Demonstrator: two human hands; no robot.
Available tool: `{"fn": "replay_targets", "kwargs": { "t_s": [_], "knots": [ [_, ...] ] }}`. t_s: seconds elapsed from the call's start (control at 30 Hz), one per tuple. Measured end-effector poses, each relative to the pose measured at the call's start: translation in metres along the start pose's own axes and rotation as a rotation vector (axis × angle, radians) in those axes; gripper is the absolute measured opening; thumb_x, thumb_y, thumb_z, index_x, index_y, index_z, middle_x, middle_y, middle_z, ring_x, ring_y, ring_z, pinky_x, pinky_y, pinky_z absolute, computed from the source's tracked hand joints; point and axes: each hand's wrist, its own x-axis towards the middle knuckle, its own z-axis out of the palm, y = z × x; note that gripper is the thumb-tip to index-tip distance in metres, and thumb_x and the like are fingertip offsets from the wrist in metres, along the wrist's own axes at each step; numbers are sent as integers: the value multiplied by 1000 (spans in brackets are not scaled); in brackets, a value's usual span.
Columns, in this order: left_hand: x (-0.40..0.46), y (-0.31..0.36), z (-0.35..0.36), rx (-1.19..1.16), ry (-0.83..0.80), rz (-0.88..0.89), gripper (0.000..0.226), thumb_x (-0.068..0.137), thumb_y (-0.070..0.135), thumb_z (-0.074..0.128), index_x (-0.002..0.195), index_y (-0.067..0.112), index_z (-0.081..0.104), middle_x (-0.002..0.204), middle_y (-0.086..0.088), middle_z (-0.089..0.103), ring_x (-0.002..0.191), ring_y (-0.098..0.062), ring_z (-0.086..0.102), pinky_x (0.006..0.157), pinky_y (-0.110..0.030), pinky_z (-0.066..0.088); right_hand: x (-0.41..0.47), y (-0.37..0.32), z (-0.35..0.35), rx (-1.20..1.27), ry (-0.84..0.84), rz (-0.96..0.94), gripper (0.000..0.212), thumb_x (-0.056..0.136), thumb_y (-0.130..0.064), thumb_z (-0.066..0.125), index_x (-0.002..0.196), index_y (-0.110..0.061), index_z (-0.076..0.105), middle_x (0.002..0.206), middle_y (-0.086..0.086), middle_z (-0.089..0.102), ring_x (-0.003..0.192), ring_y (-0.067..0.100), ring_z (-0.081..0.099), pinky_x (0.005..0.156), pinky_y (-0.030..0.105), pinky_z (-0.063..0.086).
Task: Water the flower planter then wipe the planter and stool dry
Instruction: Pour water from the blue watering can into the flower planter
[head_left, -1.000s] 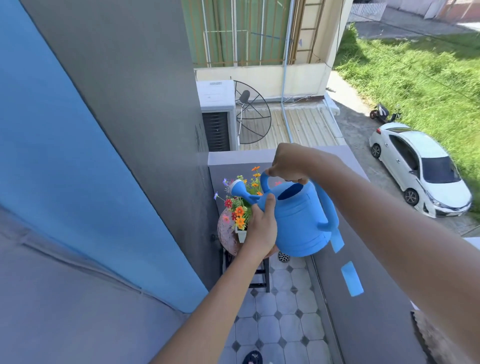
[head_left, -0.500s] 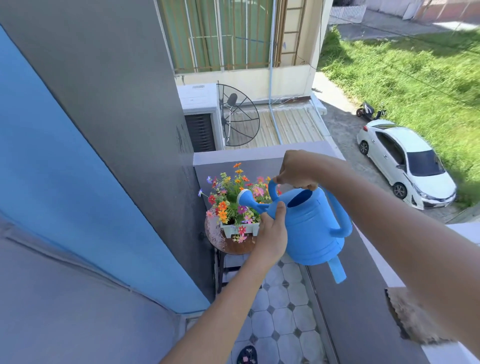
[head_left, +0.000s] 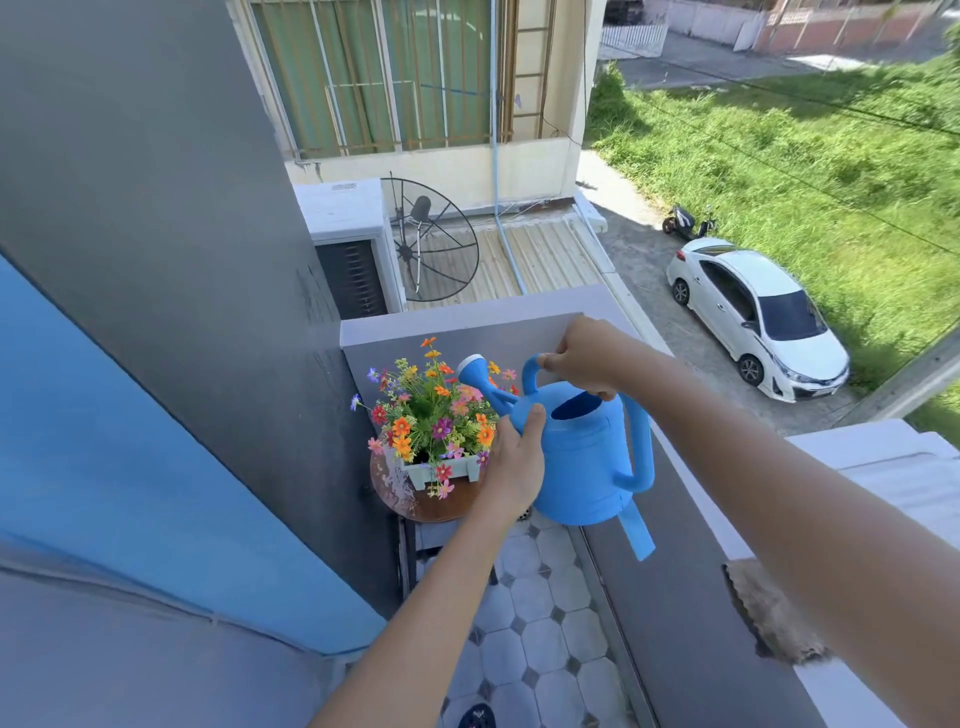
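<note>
A pale green planter (head_left: 441, 472) full of orange, pink and purple flowers (head_left: 434, 410) stands on a round brown stool (head_left: 415, 501) whose top looks wet. Just right of it hangs a blue watering can (head_left: 587, 457), its spout rose (head_left: 472, 366) over the flowers. My right hand (head_left: 587, 356) grips the can's top handle. My left hand (head_left: 517, 462) presses against the can's front, below the spout. No stream of water is visible.
A grey wall (head_left: 182, 260) closes the left side and a low grey parapet (head_left: 670, 597) the right. A brown cloth (head_left: 774, 618) lies on the parapet ledge. Tiled floor (head_left: 524, 639) runs toward me. Far below are a white car (head_left: 758, 317) and grass.
The view has shifted right, so planter and stool show more fully. The can has levelled and moved right of the flowers, its spout raised. Both hands keep their hold.
</note>
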Motion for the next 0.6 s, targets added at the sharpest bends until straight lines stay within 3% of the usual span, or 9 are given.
{"fn": "replay_targets", "kwargs": {
  "t_s": [0.1,0.23,0.37,0.43,0.5,0.6],
  "knots": [
    [9,-1,-12,24,-69,18,49,92,67,32,123,31,43,123,-4,59,113,-22,58,101,-49,45,-1,10,12,187,1,51,42,100,-35,51,86,2,63,62,11,57,45,21,51,48,27,44],
    [22,-13,-19,78,-151,27,36,98,59,32,130,43,38,128,4,58,114,-13,58,99,-43,47,-6,33,42,519,-21,156,46,98,-31,50,104,11,66,63,15,53,42,23,42,49,28,40],
    [40,-20,-17,186,-222,72,50,95,65,31,139,43,37,133,10,57,119,-15,58,103,-48,47,-16,48,69,899,59,278,42,100,-33,48,105,6,63,62,8,44,44,19,34,44,26,34],
    [51,-20,-11,291,-263,92,65,94,69,25,152,40,23,146,16,41,137,-16,42,113,-44,36,-21,54,80,1072,151,335,44,101,-38,44,101,2,62,65,8,43,43,17,34,44,27,33],
    [64,-19,-1,413,-270,150,71,95,68,20,156,33,19,157,7,32,145,-19,31,117,-42,28,-25,60,88,1202,252,373,40,103,-35,41,99,0,61,66,8,43,43,16,35,44,27,33],
    [86,-18,27,456,-258,168,77,90,75,22,151,29,31,145,-2,48,131,-22,48,106,-42,41,-23,73,95,1361,392,399,28,101,-26,41,99,-3,58,66,9,42,45,16,37,43,27,35]
  ]
}}
